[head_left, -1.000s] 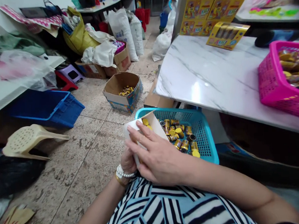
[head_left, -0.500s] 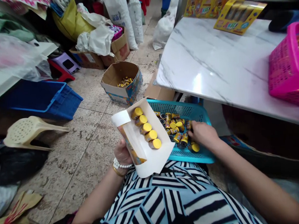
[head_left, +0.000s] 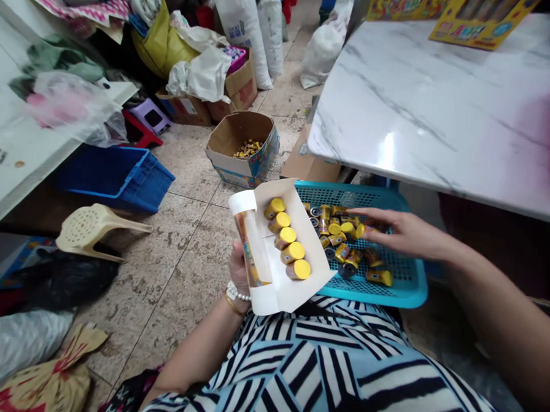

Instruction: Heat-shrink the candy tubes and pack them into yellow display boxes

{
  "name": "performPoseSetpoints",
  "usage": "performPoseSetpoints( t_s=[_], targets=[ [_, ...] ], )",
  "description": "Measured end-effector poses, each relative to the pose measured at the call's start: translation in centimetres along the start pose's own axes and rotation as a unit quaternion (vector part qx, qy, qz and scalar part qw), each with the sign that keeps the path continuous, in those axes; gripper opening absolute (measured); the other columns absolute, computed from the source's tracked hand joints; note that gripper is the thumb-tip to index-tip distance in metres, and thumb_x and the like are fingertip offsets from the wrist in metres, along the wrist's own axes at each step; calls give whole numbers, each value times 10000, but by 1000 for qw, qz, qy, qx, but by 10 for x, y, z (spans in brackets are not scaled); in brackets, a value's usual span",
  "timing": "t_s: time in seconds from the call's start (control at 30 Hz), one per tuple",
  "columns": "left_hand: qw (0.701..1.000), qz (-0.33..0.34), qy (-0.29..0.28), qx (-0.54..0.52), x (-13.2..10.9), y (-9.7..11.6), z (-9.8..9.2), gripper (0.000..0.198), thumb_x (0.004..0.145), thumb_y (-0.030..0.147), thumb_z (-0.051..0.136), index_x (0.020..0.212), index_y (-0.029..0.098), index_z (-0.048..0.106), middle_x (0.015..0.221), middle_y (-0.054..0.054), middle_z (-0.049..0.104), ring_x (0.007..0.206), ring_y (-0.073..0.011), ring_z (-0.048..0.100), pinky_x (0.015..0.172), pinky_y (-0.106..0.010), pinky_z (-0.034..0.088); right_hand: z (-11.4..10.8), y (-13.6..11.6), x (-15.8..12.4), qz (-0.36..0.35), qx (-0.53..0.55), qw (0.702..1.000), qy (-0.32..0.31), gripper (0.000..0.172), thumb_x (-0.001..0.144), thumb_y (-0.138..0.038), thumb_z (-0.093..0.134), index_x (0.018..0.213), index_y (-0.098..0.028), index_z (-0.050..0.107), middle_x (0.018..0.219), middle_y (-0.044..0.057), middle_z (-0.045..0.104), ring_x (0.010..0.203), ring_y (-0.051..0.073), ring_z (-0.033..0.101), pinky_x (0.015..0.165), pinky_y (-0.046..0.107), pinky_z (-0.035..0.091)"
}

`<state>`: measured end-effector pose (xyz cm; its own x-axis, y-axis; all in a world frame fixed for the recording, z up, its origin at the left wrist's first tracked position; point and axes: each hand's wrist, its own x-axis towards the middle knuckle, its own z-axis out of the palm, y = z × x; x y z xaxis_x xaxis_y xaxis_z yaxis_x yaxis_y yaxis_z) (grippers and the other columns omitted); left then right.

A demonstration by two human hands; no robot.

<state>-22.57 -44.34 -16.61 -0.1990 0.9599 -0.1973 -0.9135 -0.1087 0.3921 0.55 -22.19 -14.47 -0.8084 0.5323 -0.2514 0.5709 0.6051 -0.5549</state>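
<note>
Over the blue basket (head_left: pixel 402 294), the right hand (head_left: pixel 408 233) hangs open, its fingers empty, just above a yellow-capped canister (head_left: pixel 360 230) lying on its side, long axis toward the fingertips; the left hand (head_left: pixel 238 272) clasps a white carton (head_left: pixel 280 298).

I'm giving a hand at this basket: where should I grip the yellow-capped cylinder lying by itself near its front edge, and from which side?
Grip the round body of the yellow-capped cylinder, thumb and fingers on opposite sides, coming from above. It lies on its side in the teal plastic basket, slightly apart from the pile, so its top looks free. The person's right hand is just beyond it, so approaching from the near side seems best.
</note>
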Motion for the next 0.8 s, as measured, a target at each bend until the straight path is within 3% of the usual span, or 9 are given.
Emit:
performPoseSetpoints(
  t_s=[0.13,0.23,0.33,0.43,0.53,0.6,0.67,0.73,0.8],
  targets=[
    [999,33,4,33,0,-3,-3,830,664,632,732,1363,249,500,1314,-98,612,1248,-343,535,1076,-500,404,-24,-53,-19,-68,184,972,131,249,824,-410,670,1022,-259,680,1018,43,699,873,206,659,778,344,545],
    [998,40,6,50,-1,-6,-7,793,708,630,695,1362,221,511,1308,-114,621,1276,-357,514,1096,-513,382,-15,-97,-23,-120,304,935,134,224,799,-305,706,990,-232,616,991,35,680,859,171,664,781,305,567],
    [995,72,12,68,-2,-10,-17,777,732,633,663,1367,211,511,1312,-119,624,1302,-372,491,1112,-524,364,10,-130,-19,-177,259,941,125,263,811,-214,657,1067,-218,599,1014,39,686,886,164,666,819,308,562],
    [995,68,11,78,-3,-11,-25,780,731,636,654,1369,209,511,1288,-128,641,1299,-385,495,1102,-549,372,29,-145,-16,-257,142,952,89,197,815,-166,622,1008,-205,625,972,46,708,993,207,646,926,385,525],
    [996,32,1,80,-5,-9,-28,771,721,613,677,1370,229,513,1244,-128,667,1274,-384,525,1070,-563,406,29,-134,-20,-291,85,949,89,88,843,-196,626,929,-211,631,964,47,721,1113,245,598,1039,462,445],
    [997,27,0,74,-5,-8,-25,774,711,598,697,1382,265,499,1279,-116,649,1282,-380,522,1059,-561,421,24,-112,-24,-254,73,954,139,56,869,-239,622,917,-215,637,985,51,722,1091,234,604,1007,426,464],
    [998,34,0,62,-5,-7,-20,772,713,600,697,1392,302,484,1331,-101,617,1301,-377,505,1059,-560,425,22,-80,-26,-185,25,966,176,69,886,-264,608,885,-211,653,931,56,721,973,219,636,884,370,512],
    [998,43,-4,51,-4,-6,-16,760,716,613,689,1388,322,486,1355,-91,600,1312,-378,493,1060,-560,428,26,-47,-27,-128,-56,979,146,106,892,-249,587,853,-207,676,858,59,715,857,213,645,765,342,519],
    [998,44,-11,51,-4,-5,-13,774,693,636,698,1375,325,502,1355,-87,599,1319,-384,485,1059,-559,432,36,-24,-28,-129,-118,983,63,145,887,-187,558,864,-206,699,846,64,712,832,216,641,721,333,511]
  ],
)
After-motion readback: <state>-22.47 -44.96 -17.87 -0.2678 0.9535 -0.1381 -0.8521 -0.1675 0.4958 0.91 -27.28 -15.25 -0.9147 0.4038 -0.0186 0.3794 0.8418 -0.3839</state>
